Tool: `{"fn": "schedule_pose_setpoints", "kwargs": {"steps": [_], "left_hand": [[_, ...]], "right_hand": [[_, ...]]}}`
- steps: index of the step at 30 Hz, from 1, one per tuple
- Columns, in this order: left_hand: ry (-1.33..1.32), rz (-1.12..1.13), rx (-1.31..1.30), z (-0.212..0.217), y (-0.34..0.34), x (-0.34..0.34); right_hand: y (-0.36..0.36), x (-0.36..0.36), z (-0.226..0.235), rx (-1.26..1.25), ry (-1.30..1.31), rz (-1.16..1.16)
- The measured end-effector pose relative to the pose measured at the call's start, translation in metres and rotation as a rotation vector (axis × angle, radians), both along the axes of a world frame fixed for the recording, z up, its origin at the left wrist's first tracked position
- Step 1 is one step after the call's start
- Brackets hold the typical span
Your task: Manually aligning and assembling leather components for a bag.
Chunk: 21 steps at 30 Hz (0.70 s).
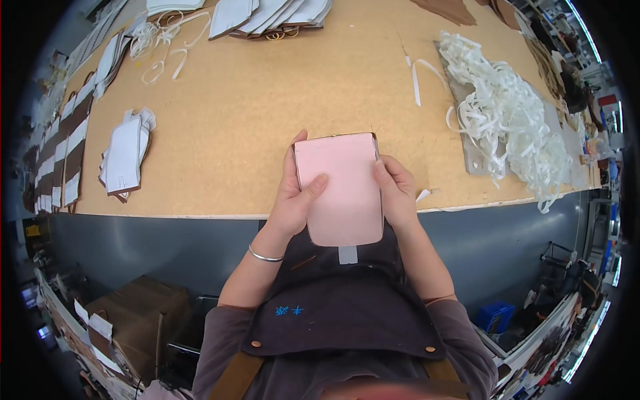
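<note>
A pale pink flat panel [341, 200] with rounded lower corners and a thin dark edge is upheld between my two hands over the table's front edge. My left hand [297, 193] grips its left side, thumb lying on the pink face and fingers behind. On the other side my right hand [398, 190] pinches the edge, its thumb on the front near the upper right. What lies behind the panel is hidden. A small grey tab [348, 255] shows just below its lower edge, against my dark apron [340, 313].
The tan table [267, 87] spreads ahead. White strips [510, 120] lie heaped at right on a grey board. A small stack of white-faced pieces [125, 157] sits at left, with more white stacks [267, 17] at the back. Brown and white pieces [63, 147] line the left edge.
</note>
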<state>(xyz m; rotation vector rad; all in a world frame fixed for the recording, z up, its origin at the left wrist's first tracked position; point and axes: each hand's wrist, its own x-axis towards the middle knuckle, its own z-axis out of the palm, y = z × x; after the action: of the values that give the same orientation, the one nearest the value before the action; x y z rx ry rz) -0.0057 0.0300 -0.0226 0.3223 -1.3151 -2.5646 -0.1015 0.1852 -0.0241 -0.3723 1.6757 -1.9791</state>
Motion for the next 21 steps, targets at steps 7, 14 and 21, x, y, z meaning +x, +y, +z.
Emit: {"fn": "schedule_pose_setpoints", "kwargs": {"steps": [7, 14, 21], "left_hand": [[0.103, -0.089, 0.076, -0.008, -0.001, 0.004], [0.037, -0.137, -0.118, 0.000, 0.002, 0.000], [-0.051, 0.011, -0.509, 0.007, -0.010, 0.003]], "right_hand": [[-0.011, -0.003, 0.011, -0.038, -0.574, -0.017], [0.001, -0.012, 0.021, 0.225, 0.759, -0.067], [0.001, -0.009, 0.015, 0.075, 0.165, 0.020]]}}
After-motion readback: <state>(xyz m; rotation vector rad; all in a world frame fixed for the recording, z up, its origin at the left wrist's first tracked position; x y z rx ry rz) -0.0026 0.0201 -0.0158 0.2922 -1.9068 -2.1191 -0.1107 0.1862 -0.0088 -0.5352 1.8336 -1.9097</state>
